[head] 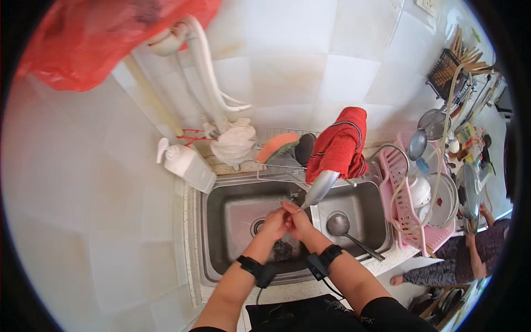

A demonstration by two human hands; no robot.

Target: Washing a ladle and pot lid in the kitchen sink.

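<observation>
My left hand [275, 223] and my right hand [299, 222] are pressed together over the large left basin of a double stainless steel sink [236, 257]. They meet just below the tip of a grey faucet spout [321, 189]. No object shows in either hand, though the fingers overlap and are partly hidden. Below my wrists a dark scouring pad [283, 250] lies on the basin floor near the drain [258, 226]. A red towel [340, 145] drapes over the faucet behind the spout. In the smaller right basin a metal ladle [338, 224] rests with its handle over the front rim.
A white pump bottle [188, 166] stands at the left corner. Behind the sink a wire rack [282, 174] holds a sponge [277, 146]. To the right is a pink dish rack [408, 216] with bowls and plates. Farther right, another person [464, 253] stands beside a pan [468, 191].
</observation>
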